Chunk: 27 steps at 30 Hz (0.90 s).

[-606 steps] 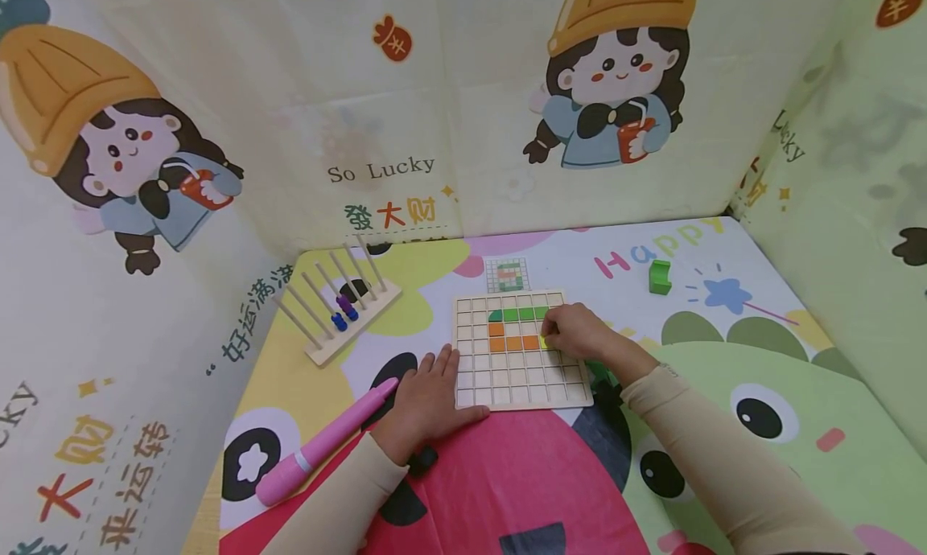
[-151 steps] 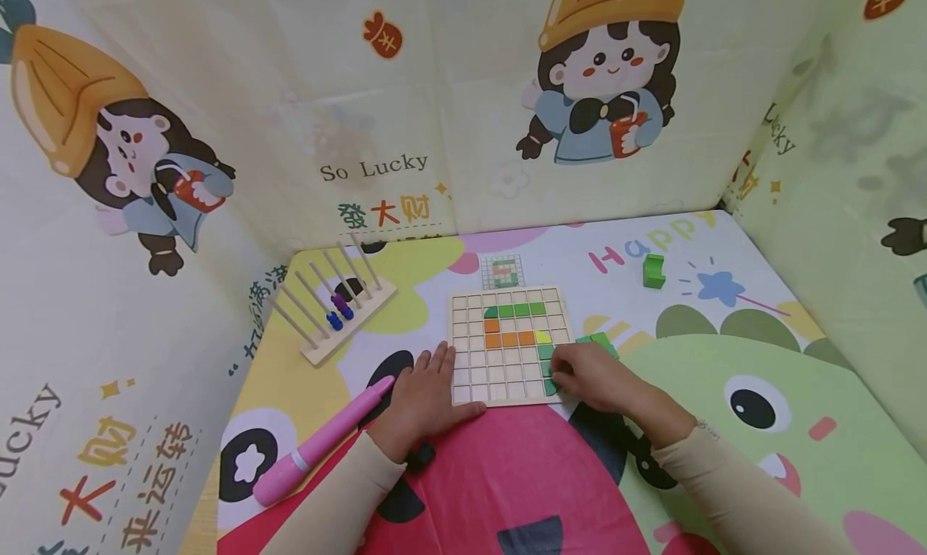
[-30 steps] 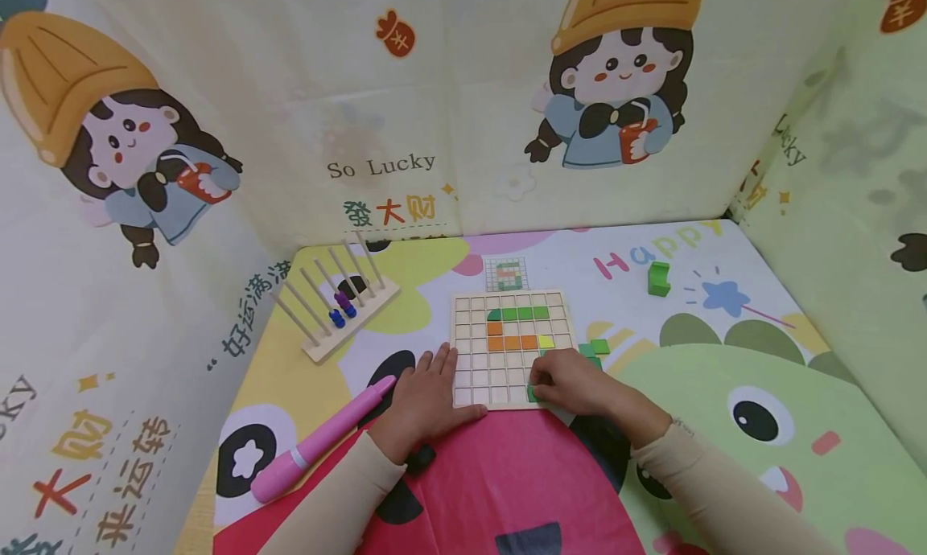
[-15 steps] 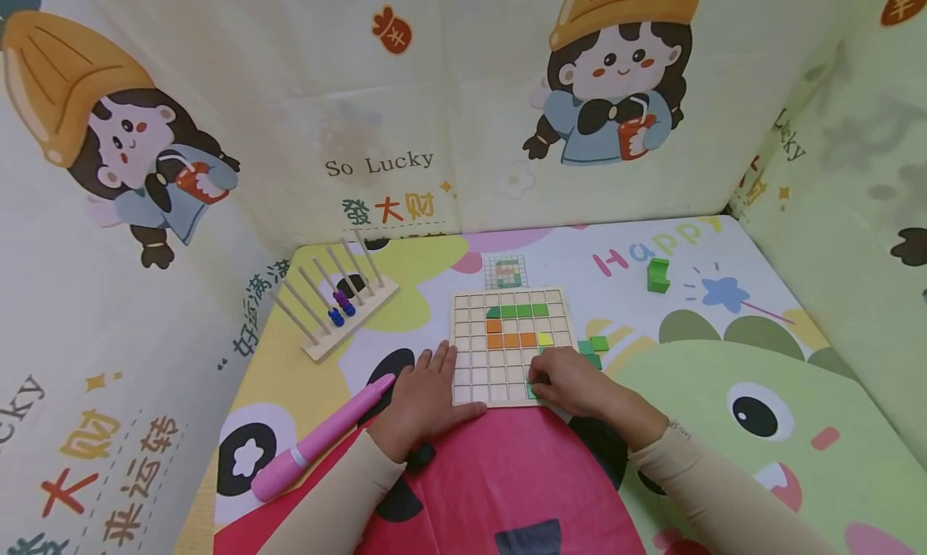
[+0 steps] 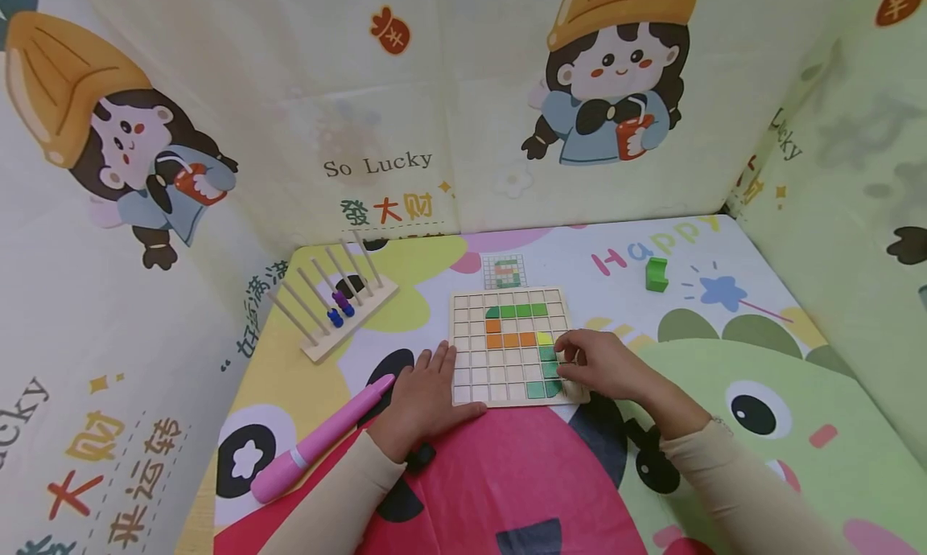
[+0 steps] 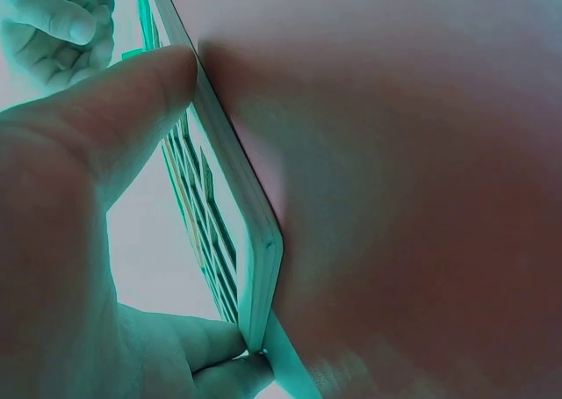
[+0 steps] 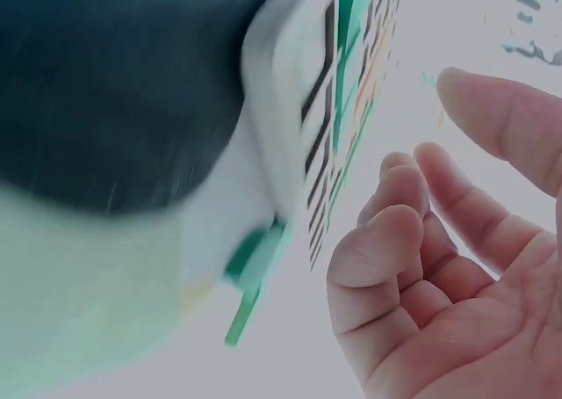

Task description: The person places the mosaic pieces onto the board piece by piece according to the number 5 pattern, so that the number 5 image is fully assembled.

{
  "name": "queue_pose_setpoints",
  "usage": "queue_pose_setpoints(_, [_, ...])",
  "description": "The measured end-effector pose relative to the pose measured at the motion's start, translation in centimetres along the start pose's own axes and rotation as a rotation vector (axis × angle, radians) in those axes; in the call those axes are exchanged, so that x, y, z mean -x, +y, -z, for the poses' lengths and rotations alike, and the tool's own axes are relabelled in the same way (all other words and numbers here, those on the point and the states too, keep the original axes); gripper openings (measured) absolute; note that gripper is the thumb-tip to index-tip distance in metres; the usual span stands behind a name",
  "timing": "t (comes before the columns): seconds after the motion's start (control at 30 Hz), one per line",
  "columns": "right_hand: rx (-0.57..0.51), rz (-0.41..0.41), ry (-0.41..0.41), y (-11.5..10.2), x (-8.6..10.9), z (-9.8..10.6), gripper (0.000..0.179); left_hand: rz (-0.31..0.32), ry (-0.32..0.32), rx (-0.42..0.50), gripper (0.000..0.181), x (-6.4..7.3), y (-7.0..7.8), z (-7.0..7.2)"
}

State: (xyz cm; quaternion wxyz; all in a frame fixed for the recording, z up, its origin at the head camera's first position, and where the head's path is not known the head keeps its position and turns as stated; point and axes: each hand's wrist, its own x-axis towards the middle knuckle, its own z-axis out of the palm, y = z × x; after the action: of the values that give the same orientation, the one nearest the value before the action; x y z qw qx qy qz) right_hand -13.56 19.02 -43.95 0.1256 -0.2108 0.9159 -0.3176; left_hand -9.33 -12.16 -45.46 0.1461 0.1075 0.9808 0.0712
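A wooden grid board (image 5: 478, 376) lies flat in the head view, holding a row of green tiles (image 5: 525, 310), several orange tiles (image 5: 510, 341), a yellow tile (image 5: 545, 339) and darker green tiles (image 5: 548, 370) down the right. My left hand (image 5: 420, 398) rests against the board's left side, fingers straight; its thumb touches the front edge (image 6: 259, 258) in the left wrist view. Over the board's right edge hovers my right hand (image 5: 608, 366), fingers loosely bent. Nothing shows between its thumb and fingers (image 7: 386, 241) in the right wrist view.
Behind the board lies a small grid pattern card (image 5: 503, 272). Loose green tiles (image 7: 250, 258) lie beside the board in the right wrist view. Around stand a peg rack with beads (image 5: 351, 318), a pink pen-shaped stick (image 5: 322, 438) and a green block (image 5: 657, 274).
Over the longer span, darker green tiles have appeared down the right and along the bottom row. Just now my right hand lifts off the bottom tile and shifts right. My left hand stays.
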Motion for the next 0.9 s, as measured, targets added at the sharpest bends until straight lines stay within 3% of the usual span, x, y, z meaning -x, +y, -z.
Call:
queue_pose_setpoints(0.33, [0.103, -0.052, 0.078, 2.8, 0.5, 2.0, 0.028, -0.005, 0.001, 0.017, 0.113, 0.2, 0.0, 0.3])
queue_pose_setpoints(0.73, [0.252, -0.089, 0.07, 4.1, -1.2, 0.9, 0.029, 0.005, -0.009, 0.003, 0.114, 0.0, -0.1, -0.1])
queue_pose_setpoints(0.9, [0.266, -0.117, 0.077, 4.1, -1.3, 0.9, 0.024, 0.005, -0.007, 0.006, 0.114, 0.1, 0.0, 0.1])
